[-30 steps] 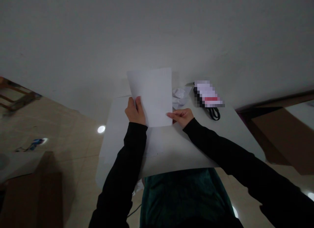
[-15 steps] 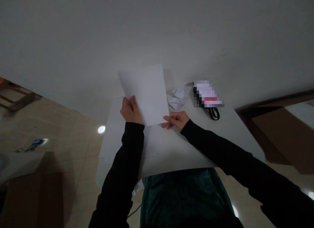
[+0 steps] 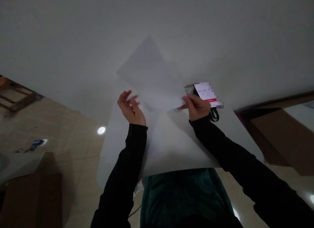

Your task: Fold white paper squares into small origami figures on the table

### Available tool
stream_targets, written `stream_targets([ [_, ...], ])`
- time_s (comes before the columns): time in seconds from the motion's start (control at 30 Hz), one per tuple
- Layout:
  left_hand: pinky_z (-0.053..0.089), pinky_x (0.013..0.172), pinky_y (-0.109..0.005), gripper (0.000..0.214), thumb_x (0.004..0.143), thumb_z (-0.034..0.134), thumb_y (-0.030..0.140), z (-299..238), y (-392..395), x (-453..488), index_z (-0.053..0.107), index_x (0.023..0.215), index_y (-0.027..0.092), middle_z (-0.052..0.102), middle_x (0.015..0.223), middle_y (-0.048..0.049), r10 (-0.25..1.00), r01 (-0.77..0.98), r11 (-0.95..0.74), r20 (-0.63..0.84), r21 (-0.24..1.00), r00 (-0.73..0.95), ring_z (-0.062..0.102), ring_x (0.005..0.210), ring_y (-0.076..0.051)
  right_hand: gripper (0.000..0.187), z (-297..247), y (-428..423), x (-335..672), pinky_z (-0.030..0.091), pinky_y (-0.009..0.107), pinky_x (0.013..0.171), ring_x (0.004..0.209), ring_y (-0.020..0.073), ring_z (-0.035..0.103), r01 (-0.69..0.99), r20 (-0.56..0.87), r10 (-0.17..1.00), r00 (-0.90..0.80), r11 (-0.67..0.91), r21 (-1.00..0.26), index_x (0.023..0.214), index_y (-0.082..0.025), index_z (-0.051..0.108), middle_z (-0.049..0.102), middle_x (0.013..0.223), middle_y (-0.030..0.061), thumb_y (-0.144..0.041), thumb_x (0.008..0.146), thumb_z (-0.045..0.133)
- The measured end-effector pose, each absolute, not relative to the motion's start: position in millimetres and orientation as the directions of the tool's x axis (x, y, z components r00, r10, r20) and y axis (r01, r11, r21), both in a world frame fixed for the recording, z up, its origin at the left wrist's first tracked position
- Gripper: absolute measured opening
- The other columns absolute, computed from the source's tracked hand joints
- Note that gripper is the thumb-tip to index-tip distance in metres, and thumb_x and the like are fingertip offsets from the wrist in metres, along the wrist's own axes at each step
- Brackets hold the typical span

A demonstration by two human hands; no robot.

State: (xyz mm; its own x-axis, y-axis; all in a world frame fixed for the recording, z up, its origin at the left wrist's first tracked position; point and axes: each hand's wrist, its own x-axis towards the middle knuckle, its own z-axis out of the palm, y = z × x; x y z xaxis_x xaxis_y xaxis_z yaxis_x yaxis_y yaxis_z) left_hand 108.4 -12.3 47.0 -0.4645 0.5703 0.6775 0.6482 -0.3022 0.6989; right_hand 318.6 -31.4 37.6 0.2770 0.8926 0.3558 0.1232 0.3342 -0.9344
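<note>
A white sheet of paper [image 3: 153, 74] is raised and tilted over the table, blurred by motion. My right hand [image 3: 197, 106] pinches its lower right corner between thumb and fingers. My left hand [image 3: 130, 107] is beside the sheet's lower left edge, fingers apart and holding nothing. Under it, more white paper [image 3: 122, 133] lies flat on the left part of the white table [image 3: 183, 152]. Just behind my right hand lies a phone [image 3: 204, 92] with a lit screen. The raised sheet and my right hand mostly hide the folded paper beside the phone.
A black cable loop [image 3: 214, 115] lies by the phone. The wall [image 3: 220, 35] rises directly behind the table. Cardboard boxes stand at the right [image 3: 282, 133] and lower left [image 3: 34, 198]. Green cloth [image 3: 183, 195] covers my lap at the table's front edge.
My left hand has let go of the sheet and opened. My right hand has moved right and up with the sheet, which has turned so one corner points up, now covering the folded paper.
</note>
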Motion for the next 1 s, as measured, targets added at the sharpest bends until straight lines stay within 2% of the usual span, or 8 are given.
stream_targets([
  [0.07,0.042,0.095,-0.044,0.043,0.094,0.031,0.044,62.6,-21.8,104.9,0.036,0.128,0.019,0.043,0.136,-0.0159,0.411,0.759,-0.304,0.798,0.576,-0.441,0.047,0.124,-0.025,0.026,45.3,-24.3,328.4,0.057,0.029,0.050,0.056,0.0164,0.068,0.095,0.374,0.899,0.229,0.362,-0.927,0.095,-0.021,0.072,0.072,0.081,0.0026,-0.040,0.079,0.062],
  [0.13,0.034,0.104,-0.049,0.042,0.093,0.034,0.045,82.4,-32.7,104.9,0.041,0.127,0.020,0.040,0.140,-0.0149,0.389,0.863,-0.294,0.877,0.410,-0.284,0.036,0.133,-0.028,0.025,51.1,-16.1,338.1,0.054,0.028,0.044,0.049,0.0146,0.065,0.099,0.403,0.909,0.104,0.394,-0.914,0.092,-0.021,0.074,0.071,0.073,0.0015,-0.039,0.078,0.065],
  [0.27,0.026,0.110,-0.049,0.041,0.090,0.046,0.048,112.3,-40.6,119.4,0.052,0.123,0.025,0.058,0.127,-0.0073,0.675,0.915,-0.390,0.708,0.106,0.206,0.043,0.129,-0.028,0.022,52.4,-0.2,352.5,0.048,0.025,0.039,0.040,0.0105,0.056,0.182,0.367,0.895,-0.253,0.416,-0.891,0.083,-0.021,0.075,0.068,0.062,-0.0007,-0.040,0.076,0.067],
  [0.37,0.039,0.098,-0.043,0.036,0.089,0.047,0.049,110.7,-31.9,130.0,0.061,0.111,0.023,0.070,0.106,-0.0061,0.794,0.885,-0.465,0.444,0.005,0.415,0.061,0.107,-0.026,0.024,42.9,8.6,358.1,0.047,0.026,0.041,0.045,0.0116,0.057,0.249,0.356,0.868,-0.345,0.451,-0.857,0.080,-0.022,0.075,0.071,0.067,-0.0001,-0.043,0.077,0.065],
  [0.43,0.047,0.082,-0.036,0.030,0.090,0.050,0.046,99.3,-25.4,132.4,0.064,0.105,0.024,0.072,0.097,-0.0041,0.851,0.880,-0.474,0.264,0.017,0.453,0.066,0.091,-0.022,0.024,34.5,11.8,358.7,0.050,0.028,0.048,0.053,0.0142,0.061,0.312,0.398,0.851,-0.343,0.503,-0.806,0.080,-0.023,0.075,0.073,0.072,0.0007,-0.043,0.080,0.062],
  [0.53,0.046,0.066,-0.030,0.022,0.091,0.050,0.039,77.0,-21.5,132.9,0.066,0.099,0.027,0.073,0.098,-0.0018,0.893,0.898,-0.436,0.154,0.064,0.423,0.068,0.086,-0.021,0.022,24.6,10.3,350.3,0.054,0.035,0.065,0.070,0.0199,0.066,0.460,0.524,0.794,-0.308,0.606,-0.649,0.081,-0.022,0.074,0.073,0.078,0.0042,-0.036,0.083,0.058],
  [0.7,0.044,0.064,-0.028,0.028,0.093,0.045,0.041,51.6,-23.6,135.8,0.069,0.096,0.026,0.074,0.093,-0.0026,0.910,0.905,-0.398,0.190,0.152,0.368,0.068,0.083,-0.021,0.019,19.7,-6.3,313.5,0.050,0.039,0.078,0.090,0.0231,0.064,0.610,0.701,0.657,-0.277,0.684,-0.400,0.079,-0.019,0.070,0.072,0.085,0.0081,-0.025,0.084,0.052],
  [1.0,0.044,0.061,-0.026,0.027,0.091,0.049,0.041,42.6,-22.7,133.2,0.071,0.094,0.027,0.074,0.083,-0.0006,0.901,0.858,-0.415,0.268,0.303,0.341,0.069,0.075,-0.019,0.007,24.3,-16.0,300.2,0.039,0.040,0.090,0.098,0.0210,0.063,0.681,0.748,0.616,-0.247,0.659,-0.318,0.071,-0.022,0.063,0.071,0.076,0.0003,-0.020,0.076,0.058],
])
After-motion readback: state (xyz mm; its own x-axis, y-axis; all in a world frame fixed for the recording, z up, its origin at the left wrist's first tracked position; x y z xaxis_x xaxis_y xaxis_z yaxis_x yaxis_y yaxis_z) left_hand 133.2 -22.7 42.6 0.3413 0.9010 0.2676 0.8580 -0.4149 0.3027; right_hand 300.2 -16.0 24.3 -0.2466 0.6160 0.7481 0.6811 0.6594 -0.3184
